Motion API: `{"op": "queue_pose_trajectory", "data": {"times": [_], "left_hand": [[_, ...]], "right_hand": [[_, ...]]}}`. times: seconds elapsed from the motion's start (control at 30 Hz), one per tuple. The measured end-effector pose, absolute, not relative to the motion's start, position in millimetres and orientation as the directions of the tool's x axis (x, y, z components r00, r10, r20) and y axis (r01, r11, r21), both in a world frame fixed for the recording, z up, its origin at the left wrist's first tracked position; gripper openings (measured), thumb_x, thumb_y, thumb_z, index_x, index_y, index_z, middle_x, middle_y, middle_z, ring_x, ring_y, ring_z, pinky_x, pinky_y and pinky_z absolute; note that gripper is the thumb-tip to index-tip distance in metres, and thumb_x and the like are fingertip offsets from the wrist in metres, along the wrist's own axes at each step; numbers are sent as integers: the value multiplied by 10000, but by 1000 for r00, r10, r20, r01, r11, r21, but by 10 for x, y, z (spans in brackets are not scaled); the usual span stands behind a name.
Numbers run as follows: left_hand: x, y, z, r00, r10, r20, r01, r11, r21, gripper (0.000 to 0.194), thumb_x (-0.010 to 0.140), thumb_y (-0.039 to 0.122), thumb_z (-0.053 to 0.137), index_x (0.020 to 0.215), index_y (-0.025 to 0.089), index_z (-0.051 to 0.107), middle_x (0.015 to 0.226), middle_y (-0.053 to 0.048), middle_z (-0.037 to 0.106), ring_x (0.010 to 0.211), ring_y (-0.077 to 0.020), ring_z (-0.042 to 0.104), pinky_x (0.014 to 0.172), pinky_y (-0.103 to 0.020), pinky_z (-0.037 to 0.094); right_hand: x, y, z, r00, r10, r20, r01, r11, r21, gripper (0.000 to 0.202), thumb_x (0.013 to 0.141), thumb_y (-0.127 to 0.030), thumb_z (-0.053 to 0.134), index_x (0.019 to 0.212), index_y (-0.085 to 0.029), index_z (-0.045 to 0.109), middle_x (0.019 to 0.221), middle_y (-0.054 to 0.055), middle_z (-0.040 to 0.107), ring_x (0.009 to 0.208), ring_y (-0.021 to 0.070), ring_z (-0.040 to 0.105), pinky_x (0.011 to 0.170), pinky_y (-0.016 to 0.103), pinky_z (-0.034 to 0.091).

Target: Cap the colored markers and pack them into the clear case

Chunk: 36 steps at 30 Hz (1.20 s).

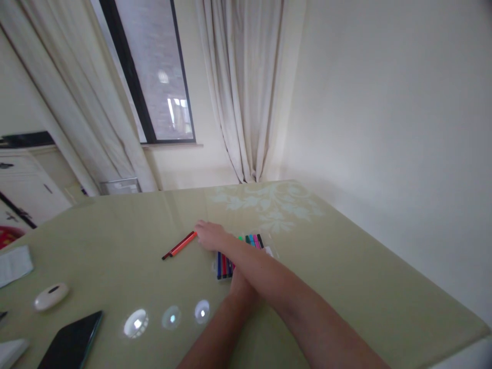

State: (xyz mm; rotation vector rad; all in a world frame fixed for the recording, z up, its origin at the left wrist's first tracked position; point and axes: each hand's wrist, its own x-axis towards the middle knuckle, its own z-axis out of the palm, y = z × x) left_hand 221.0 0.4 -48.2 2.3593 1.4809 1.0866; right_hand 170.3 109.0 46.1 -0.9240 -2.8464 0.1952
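My right forearm crosses over my left one. My right hand (209,235) is closed at the upper end of an orange marker (183,244), its fingertips curled there. A dark red marker (177,246) lies right alongside the orange one on the table. Under the right forearm, my left hand (243,287) rests at the near side of a clear plastic case (224,278) with several coloured markers in it. The left fingers are hidden by the right arm, which also covers the middle of the case.
A pale green table (126,230) carries a white computer mouse (51,296), a dark phone or tablet (73,341) and a folded white cloth or paper (14,265) on the left. Light spots reflect near the front. A wall (384,128) borders the right side; curtains (246,92) hang behind.
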Motion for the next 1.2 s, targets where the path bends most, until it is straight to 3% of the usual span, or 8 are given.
{"op": "queue_pose_trajectory", "data": {"times": [0.13,0.23,0.4,0.53,0.7,0.93,1.07,1.2], "left_hand": [[2257,24,-544,370,800,471,738,-562,374,430,895,175,579,1281,331,688,1385,-43,673,1303,-362,600,1154,-581,415],[2279,9,-493,369,802,469,775,-544,321,467,895,139,574,1313,324,664,1377,-56,676,1289,-366,608,1134,-573,441],[2250,-61,-273,377,790,483,793,-545,272,404,931,190,549,1322,222,646,1320,-132,692,1293,-368,590,1134,-601,415],[2237,-109,-87,370,783,500,780,-554,291,246,932,272,615,1157,205,688,1190,-119,726,1151,-313,646,1044,-530,496],[2240,-134,-31,394,763,513,760,-584,285,305,958,306,607,1248,219,643,1271,-106,695,1159,-295,629,1044,-503,489],[2208,-137,-51,384,811,442,764,-548,342,318,933,264,664,1247,228,635,1302,-81,688,1189,-297,615,1033,-491,499],[2188,-150,-17,346,841,416,757,-512,407,255,911,270,701,1155,231,640,1227,-72,699,1136,-287,628,981,-465,518],[2181,-178,33,317,841,439,750,-506,427,195,935,305,668,1115,237,637,1147,-75,702,1075,-285,639,934,-451,520]], "right_hand": [[1584,1115,341,-768,630,118,611,775,-162,226,993,-134,488,1156,-137,644,1270,172,652,1144,309,622,855,424,548],[1595,1162,355,-756,647,92,626,758,-185,156,975,-186,560,1072,-163,681,1184,148,701,1094,306,642,826,404,538],[1936,1262,520,-740,668,81,624,726,-287,64,918,-237,671,903,-188,709,941,65,750,864,211,670,746,298,492],[2592,1276,626,-701,685,198,587,712,-386,123,958,-248,622,1005,-175,709,1009,53,744,903,159,654,807,264,479],[3539,1315,717,-398,851,341,274,465,-841,245,886,-351,678,1012,-147,730,848,43,744,787,162,667,767,292,536],[4037,1433,808,-251,935,251,80,279,-957,279,779,-362,755,987,-177,740,924,51,760,895,183,712,888,352,557],[3992,1428,803,-338,927,166,58,196,-979,208,774,-275,717,960,-184,744,949,36,733,918,167,689,885,321,558],[3974,1411,766,-424,903,63,127,128,-984,231,812,-251,674,1027,-189,732,915,29,716,863,147,678,759,256,549]]}}
